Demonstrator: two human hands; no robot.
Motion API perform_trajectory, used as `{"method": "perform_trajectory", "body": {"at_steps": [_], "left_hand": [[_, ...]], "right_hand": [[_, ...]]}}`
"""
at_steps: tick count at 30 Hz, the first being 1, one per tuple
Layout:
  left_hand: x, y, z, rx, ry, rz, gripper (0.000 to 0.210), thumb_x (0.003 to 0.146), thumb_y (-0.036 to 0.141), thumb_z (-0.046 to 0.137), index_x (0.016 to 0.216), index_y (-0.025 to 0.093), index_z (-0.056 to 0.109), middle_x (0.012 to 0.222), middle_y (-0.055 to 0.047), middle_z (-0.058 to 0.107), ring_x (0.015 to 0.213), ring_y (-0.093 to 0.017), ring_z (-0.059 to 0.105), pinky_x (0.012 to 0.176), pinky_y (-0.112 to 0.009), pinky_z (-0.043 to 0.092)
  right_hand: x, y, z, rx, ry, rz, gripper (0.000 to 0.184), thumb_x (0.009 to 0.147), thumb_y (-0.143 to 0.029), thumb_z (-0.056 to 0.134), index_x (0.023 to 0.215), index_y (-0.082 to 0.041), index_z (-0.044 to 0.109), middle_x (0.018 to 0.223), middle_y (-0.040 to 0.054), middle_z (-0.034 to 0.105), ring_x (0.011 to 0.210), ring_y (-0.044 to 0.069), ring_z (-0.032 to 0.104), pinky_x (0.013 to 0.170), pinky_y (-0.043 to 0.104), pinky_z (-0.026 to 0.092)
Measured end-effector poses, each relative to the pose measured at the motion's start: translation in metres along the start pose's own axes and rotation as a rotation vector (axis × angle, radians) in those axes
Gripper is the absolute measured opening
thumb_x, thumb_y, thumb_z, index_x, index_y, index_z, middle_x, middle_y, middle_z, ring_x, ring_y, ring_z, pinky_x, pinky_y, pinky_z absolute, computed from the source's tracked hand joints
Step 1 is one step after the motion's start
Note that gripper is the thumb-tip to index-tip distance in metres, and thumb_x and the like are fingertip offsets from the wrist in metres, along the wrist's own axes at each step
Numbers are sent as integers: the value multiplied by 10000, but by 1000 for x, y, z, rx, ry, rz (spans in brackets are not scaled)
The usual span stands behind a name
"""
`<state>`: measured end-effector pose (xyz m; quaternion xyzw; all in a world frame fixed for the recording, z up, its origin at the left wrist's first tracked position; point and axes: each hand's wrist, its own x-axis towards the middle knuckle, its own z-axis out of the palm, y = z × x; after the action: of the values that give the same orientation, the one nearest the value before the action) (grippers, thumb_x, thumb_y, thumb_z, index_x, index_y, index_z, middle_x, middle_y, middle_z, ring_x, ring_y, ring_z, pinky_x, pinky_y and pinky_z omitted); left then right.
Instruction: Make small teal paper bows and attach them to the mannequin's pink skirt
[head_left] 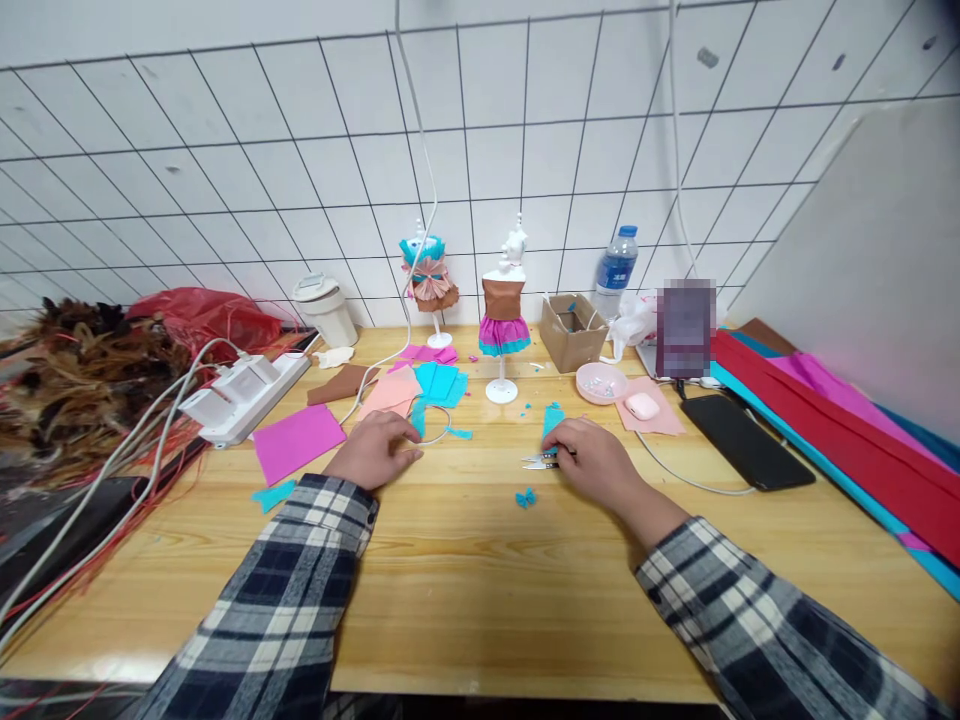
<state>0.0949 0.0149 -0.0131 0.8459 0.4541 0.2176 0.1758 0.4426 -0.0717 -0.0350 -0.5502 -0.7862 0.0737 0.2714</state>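
My right hand is closed around a pair of thread snips, their metal blades pointing left. A strip of turquoise paper lies just beyond its fingers. Below the blades, a small blue bow rests on the wood. My left hand hovers or rests low over the table, fingers slightly bent, thumb apart, with nothing visible in it. Beside it are a magenta sheet, a peach sheet and turquoise pieces. Behind stands a small dress form with a brown top and magenta skirt.
Another dressed form, a cardboard box, a water bottle and a lidded cup stand near the wall. A pink bowl and black phone lie right; a power strip and feathers left.
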Motion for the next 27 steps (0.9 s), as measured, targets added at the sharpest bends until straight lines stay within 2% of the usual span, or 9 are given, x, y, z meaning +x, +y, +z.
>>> {"method": "perform_trajectory", "body": {"at_steps": [4, 7, 11, 15, 18, 20, 23, 25, 27], "left_hand": [[3, 9, 6, -106, 26, -36, 207, 725, 431, 655, 726, 227, 683, 822, -55, 674, 907, -255, 555, 948, -433, 364], [3, 14, 11, -250, 97, -89, 259, 785, 464, 594, 806, 209, 634, 868, -56, 670, 916, -246, 568, 916, -409, 399], [4, 16, 20, -509, 195, -173, 318, 850, 506, 497, 887, 193, 544, 761, -27, 648, 762, -187, 612, 779, -336, 478], [6, 14, 24, -688, 319, -227, 416, 826, 523, 530, 1053, 175, 524, 746, -19, 614, 711, -154, 602, 726, -313, 497], [8, 13, 21, -880, 380, -271, 486, 762, 482, 643, 1132, 183, 542, 862, -45, 649, 824, -167, 625, 808, -334, 501], [8, 14, 19, -966, 405, -306, 480, 716, 441, 709, 1105, 189, 585, 894, -48, 668, 875, -181, 631, 862, -349, 490], [3, 23, 18, -796, 380, -262, 362, 757, 439, 679, 998, 173, 633, 856, -47, 685, 894, -193, 629, 915, -359, 458], [-3, 37, 21, -632, 281, -152, 301, 832, 431, 602, 972, 166, 620, 855, -55, 693, 928, -202, 625, 935, -355, 436], [-10, 56, 26, -553, 158, -54, 291, 896, 417, 509, 1043, 176, 577, 857, -50, 699, 877, -197, 634, 878, -343, 454]], "right_hand": [[0, -1, -1, 4, -4, 3, 284, 748, -29, 473, 847, -207, 671, 884, 26, 683, 873, 185, 586, 794, 307, 413], [0, -2, -1, 12, -5, 8, 285, 752, -28, 469, 847, -208, 669, 888, 24, 685, 873, 183, 591, 799, 307, 411], [0, -5, 0, 50, -14, 19, 291, 748, -22, 464, 839, -209, 668, 883, 20, 681, 866, 180, 592, 779, 294, 415], [0, -7, 2, 84, -23, 19, 300, 744, -16, 458, 836, -212, 666, 876, 18, 676, 862, 175, 592, 769, 285, 422], [0, -8, 2, 94, -22, 10, 307, 738, -10, 456, 834, -214, 665, 874, 17, 677, 859, 174, 594, 779, 287, 428], [0, -8, 3, 95, -21, 9, 307, 739, -10, 457, 830, -216, 666, 875, 16, 680, 862, 175, 596, 788, 293, 431], [0, -10, 2, 94, -10, 5, 303, 746, -10, 461, 843, -212, 664, 876, 18, 682, 864, 179, 596, 798, 301, 434], [-1, -15, 1, 99, 25, -8, 267, 776, -41, 477, 878, -206, 660, 889, 28, 680, 870, 187, 595, 794, 309, 438], [-1, -23, -1, 116, 88, -36, 203, 825, -111, 501, 928, -201, 652, 912, 42, 679, 879, 197, 593, 784, 320, 443]]}}
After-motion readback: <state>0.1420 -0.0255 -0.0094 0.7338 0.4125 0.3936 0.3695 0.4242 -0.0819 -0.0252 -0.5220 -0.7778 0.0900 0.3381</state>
